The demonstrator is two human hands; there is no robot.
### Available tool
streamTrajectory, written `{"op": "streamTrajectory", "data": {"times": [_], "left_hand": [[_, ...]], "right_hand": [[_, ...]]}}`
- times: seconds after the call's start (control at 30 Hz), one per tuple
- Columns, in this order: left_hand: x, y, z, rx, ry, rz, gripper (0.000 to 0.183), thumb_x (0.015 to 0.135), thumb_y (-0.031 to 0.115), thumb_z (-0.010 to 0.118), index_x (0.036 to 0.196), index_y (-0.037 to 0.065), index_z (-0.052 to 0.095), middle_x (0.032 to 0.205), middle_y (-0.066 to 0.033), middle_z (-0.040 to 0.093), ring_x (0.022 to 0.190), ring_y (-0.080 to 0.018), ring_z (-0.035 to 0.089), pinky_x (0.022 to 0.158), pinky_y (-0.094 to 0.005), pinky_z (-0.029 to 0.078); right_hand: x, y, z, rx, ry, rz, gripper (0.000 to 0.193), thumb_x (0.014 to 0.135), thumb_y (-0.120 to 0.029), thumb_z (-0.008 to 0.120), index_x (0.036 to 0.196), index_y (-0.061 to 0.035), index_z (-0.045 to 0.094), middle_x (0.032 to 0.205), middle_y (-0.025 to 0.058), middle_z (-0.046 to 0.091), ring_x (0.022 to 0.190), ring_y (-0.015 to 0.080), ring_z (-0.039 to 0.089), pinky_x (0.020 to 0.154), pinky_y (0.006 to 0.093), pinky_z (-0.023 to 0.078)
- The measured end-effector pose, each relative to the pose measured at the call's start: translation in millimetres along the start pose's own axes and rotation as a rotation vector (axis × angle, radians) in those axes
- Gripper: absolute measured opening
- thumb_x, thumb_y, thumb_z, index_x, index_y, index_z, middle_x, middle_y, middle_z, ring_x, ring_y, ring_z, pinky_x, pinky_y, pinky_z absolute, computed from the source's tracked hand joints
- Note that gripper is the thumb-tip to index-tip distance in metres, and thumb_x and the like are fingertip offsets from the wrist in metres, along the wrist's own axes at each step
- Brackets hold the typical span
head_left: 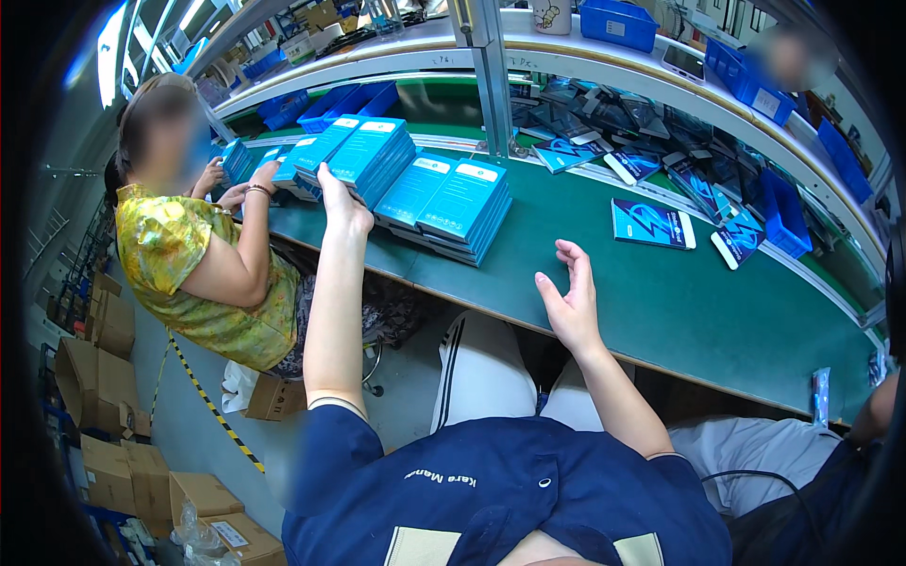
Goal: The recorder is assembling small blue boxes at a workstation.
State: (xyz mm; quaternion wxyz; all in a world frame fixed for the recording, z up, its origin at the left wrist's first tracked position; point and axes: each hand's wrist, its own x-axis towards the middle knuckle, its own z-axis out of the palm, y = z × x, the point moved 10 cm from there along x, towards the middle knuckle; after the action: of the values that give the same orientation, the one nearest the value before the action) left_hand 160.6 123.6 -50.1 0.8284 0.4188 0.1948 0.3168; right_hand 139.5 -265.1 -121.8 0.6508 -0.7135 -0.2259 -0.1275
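Observation:
My left hand (pixel 345 208) reaches forward to the near side of a stack of flat blue boxes (pixel 373 146). Its thumb lies along the stack's left side, and the other fingers are mostly hidden under or behind the boxes. To the right of that stack, more blue boxes (pixel 461 200) stand in two neighbouring piles on the green bench (pixel 557 222). My right hand (pixel 574 300) hovers over the bench's front edge with nothing in it, thumb and fingers apart.
A co-worker in a yellow patterned top (pixel 203 250) handles similar boxes at the left. Dark blue packages (pixel 651 224) lie at the right, with a heap behind them below the shelf (pixel 604 61). A blue bin (pixel 783 215) stands beside them. Another person's leg (pixel 755 457) is at lower right.

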Motion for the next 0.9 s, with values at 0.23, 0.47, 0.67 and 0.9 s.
{"op": "streamTrajectory", "data": {"times": [0.23,0.47,0.67,0.9], "left_hand": [[-37.6,-4.8,-24.9,0.000,-0.151,0.144,0.071,0.101,0.062,0.034,0.147,0.009,0.035,0.150,-0.0080,0.038,0.138,-0.0249,0.035,0.115,-0.0425,0.026],[-157.2,-98.3,-39.5,0.117,-0.137,0.001,0.089,0.094,0.060,0.052,0.154,0.005,0.019,0.161,-0.0122,0.018,0.149,-0.0268,0.015,0.120,-0.0460,0.009],[-160.1,-132.5,-46.9,0.039,-0.103,-0.342,0.107,0.081,0.063,0.068,0.153,0.004,0.014,0.154,-0.0197,0.021,0.141,-0.0352,0.025,0.115,-0.0610,0.015],[-158.3,-119.6,-40.7,-0.068,-0.059,-0.386,0.067,0.087,0.050,0.066,0.140,0.013,0.047,0.140,-0.0101,0.052,0.131,-0.0271,0.047,0.109,-0.0528,0.035]], "right_hand": [[24.5,13.7,51.9,-0.167,-0.203,0.193,0.074,0.088,-0.042,0.069,0.139,0.0023,0.040,0.144,0.0265,0.041,0.135,0.0400,0.038,0.113,0.0451,0.032],[117.3,51.3,98.9,0.207,-0.039,0.363,0.087,0.083,-0.044,0.074,0.142,0.0059,0.035,0.140,0.0257,0.049,0.128,0.0328,0.051,0.107,0.0397,0.041],[134.2,59.0,100.6,0.018,-0.106,0.347,0.076,0.068,-0.051,0.074,0.123,-0.0002,0.059,0.119,0.0222,0.065,0.111,0.0366,0.062,0.096,0.0405,0.049],[70.2,19.5,126.5,-0.086,-0.162,0.303,0.061,0.071,-0.046,0.076,0.112,-0.0018,0.065,0.115,0.0211,0.065,0.108,0.0352,0.062,0.094,0.0406,0.049]]}}
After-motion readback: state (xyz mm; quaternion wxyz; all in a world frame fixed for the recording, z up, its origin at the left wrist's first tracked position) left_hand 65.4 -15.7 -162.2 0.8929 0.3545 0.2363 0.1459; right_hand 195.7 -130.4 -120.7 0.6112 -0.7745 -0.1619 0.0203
